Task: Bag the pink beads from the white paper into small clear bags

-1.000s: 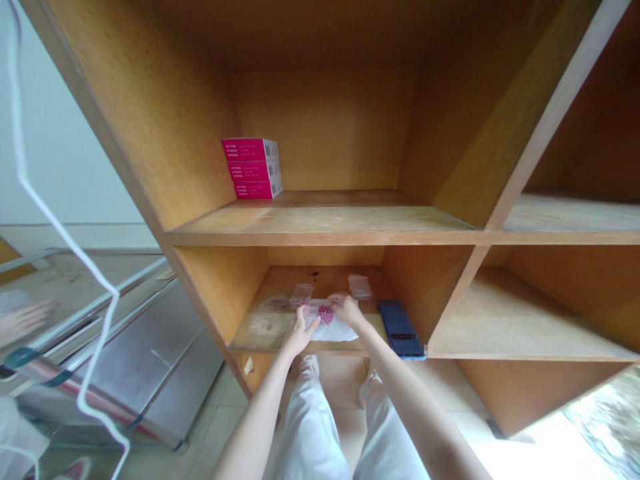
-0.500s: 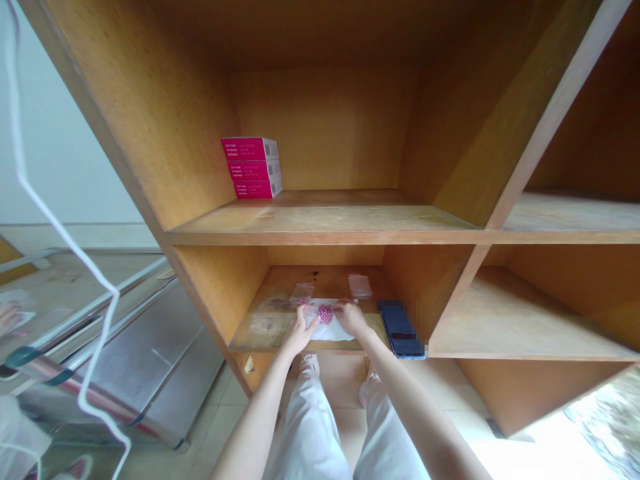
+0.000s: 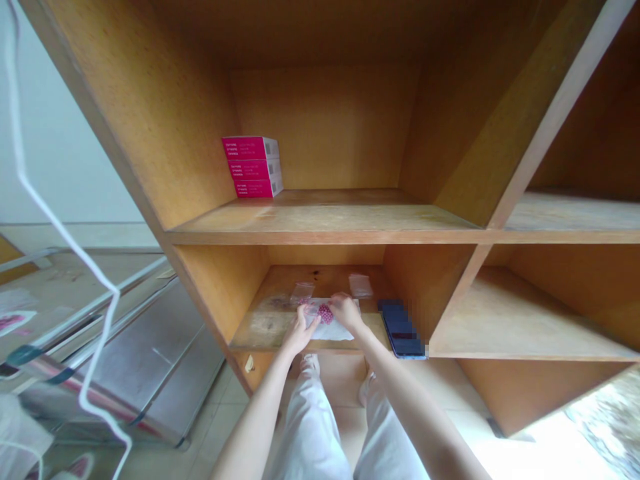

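Maybe the work is only partway done: white paper (image 3: pixel 334 332) is laid by the front edge of the lower shelf (image 3: pixel 263 328), but pink beads (image 3: pixel 325 313) are left bunched on it, between the left hand (image 3: pixel 300 331) and right hand (image 3: pixel 346 310); whether anything is pinched by either cannot be told

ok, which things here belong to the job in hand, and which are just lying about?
Apparently in use:
pink beads, between left hand and right hand
white sheet beneath them
clear bags behind, probably

Likely just lying about:
stacked pink boxes
dark phone-like device
white cable
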`<action>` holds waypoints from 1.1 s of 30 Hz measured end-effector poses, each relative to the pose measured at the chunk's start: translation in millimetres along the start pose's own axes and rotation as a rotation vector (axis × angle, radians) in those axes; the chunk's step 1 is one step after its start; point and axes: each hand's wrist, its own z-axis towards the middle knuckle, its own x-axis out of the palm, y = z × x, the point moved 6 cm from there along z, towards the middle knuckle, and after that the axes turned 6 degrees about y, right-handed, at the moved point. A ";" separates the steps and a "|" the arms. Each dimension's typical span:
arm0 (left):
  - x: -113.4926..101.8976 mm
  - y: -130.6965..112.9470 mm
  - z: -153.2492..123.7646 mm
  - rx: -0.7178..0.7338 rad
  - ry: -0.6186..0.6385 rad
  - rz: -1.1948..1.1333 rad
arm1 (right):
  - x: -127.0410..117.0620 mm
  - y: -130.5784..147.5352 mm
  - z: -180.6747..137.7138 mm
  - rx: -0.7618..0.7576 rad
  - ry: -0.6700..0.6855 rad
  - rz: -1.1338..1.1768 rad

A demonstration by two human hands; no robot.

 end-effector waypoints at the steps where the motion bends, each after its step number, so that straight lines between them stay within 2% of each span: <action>1: 0.5 0.6 0.4 -0.002 0.003 -0.003 | 0.4 4.0 2.1 -0.015 -0.012 0.048; 4: 1.4 2.5 1.2 -0.011 0.002 -0.013 | 5.7 16.1 6.1 -0.052 0.012 0.184; 8: 1.3 2.3 1.1 -0.011 0.005 -0.023 | 19.1 28.4 5.8 -0.060 0.142 0.318; 14: 0.1 0.9 0.6 -0.020 0.003 -0.040 | 31.1 31.0 4.5 -0.033 0.223 0.379; 24: 1.2 2.7 0.5 0.020 0.006 -0.048 | 23.2 39.2 -1.4 -0.145 0.252 0.361; 33: -10.0 -10.1 -2.2 0.134 -0.142 0.033 | 15.8 47.9 -12.5 -0.155 0.271 0.330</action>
